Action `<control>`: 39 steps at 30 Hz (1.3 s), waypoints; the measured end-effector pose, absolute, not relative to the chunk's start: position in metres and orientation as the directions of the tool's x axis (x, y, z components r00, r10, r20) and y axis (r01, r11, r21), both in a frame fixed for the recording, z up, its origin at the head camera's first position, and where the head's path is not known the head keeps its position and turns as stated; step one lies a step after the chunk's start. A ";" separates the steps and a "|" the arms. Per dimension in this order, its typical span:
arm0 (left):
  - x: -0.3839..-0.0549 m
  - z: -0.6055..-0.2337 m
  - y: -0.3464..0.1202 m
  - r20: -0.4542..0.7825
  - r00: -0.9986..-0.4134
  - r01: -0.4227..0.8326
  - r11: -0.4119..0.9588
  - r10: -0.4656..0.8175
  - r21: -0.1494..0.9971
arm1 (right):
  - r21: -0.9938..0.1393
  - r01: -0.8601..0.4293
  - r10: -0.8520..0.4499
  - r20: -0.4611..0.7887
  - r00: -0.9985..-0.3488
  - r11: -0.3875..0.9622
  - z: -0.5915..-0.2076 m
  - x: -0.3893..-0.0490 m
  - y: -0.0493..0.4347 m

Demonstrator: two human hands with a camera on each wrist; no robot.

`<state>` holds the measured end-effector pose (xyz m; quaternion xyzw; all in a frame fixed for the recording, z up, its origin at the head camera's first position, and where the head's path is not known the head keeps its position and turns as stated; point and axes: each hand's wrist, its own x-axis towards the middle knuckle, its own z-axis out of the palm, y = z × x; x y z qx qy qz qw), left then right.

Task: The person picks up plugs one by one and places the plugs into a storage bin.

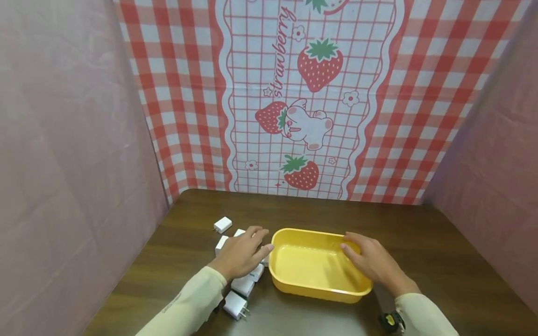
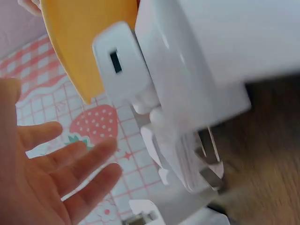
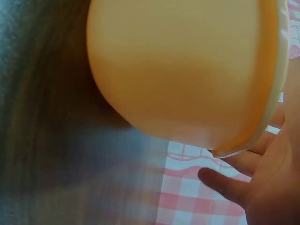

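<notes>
A yellow plastic tub (image 1: 319,291) stands on the brown table, its inside bare. My right hand (image 1: 374,259) is at the tub's far right corner, with fingers and thumb reaching over the rim. In the right wrist view, the tub's wall (image 3: 183,93) covers part of that hand (image 3: 274,187), whose fingers look extended. Left of the tub, my left hand (image 1: 241,254) hovers over a cluster of white charger plugs (image 1: 243,285), fingers relaxed and holding nothing. The left wrist view shows that hand (image 2: 61,173) with spread fingers beside a charger plug (image 2: 123,63) with a dark port.
One white charger plug (image 1: 222,225) lies apart at the back left, and another (image 1: 235,304) with metal prongs sits nearest the front. A strawberry-patterned cloth (image 1: 311,93) hangs behind the table (image 1: 428,261). Pink curtains (image 1: 75,140) close off both sides.
</notes>
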<state>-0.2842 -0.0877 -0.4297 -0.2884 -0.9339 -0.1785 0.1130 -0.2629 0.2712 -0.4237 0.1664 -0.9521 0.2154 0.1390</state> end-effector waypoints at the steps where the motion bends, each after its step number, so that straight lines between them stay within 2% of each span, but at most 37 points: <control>1: -0.282 -0.429 -0.087 0.317 -0.804 0.584 0.767 0.503 0.265 | -0.364 -0.384 -0.258 0.349 -0.901 0.849 -0.425 -0.263 0.271; 6: -0.271 -0.429 -0.080 0.331 -0.785 0.608 0.754 0.523 0.248 | -0.368 -0.373 -0.228 0.380 -0.896 0.852 -0.428 -0.259 0.271; 12: -0.262 -0.432 -0.069 0.338 -0.755 0.641 0.742 0.562 0.198 | -0.414 -0.282 -0.124 0.368 -0.922 0.865 -0.429 -0.249 0.274; 22: -0.255 -0.438 -0.072 0.364 -0.730 0.656 0.743 0.578 0.135 | -0.520 -0.070 0.071 0.247 -0.966 0.851 -0.444 -0.233 0.268; 29: -0.255 -0.437 -0.073 0.378 -0.723 0.664 0.733 0.578 0.150 | -0.543 -0.033 0.118 0.240 -0.964 0.839 -0.449 -0.231 0.266; 39: -0.257 -0.441 -0.084 0.394 -0.748 0.647 0.719 0.535 0.252 | -0.534 -0.041 0.115 0.257 -0.959 0.844 -0.450 -0.233 0.266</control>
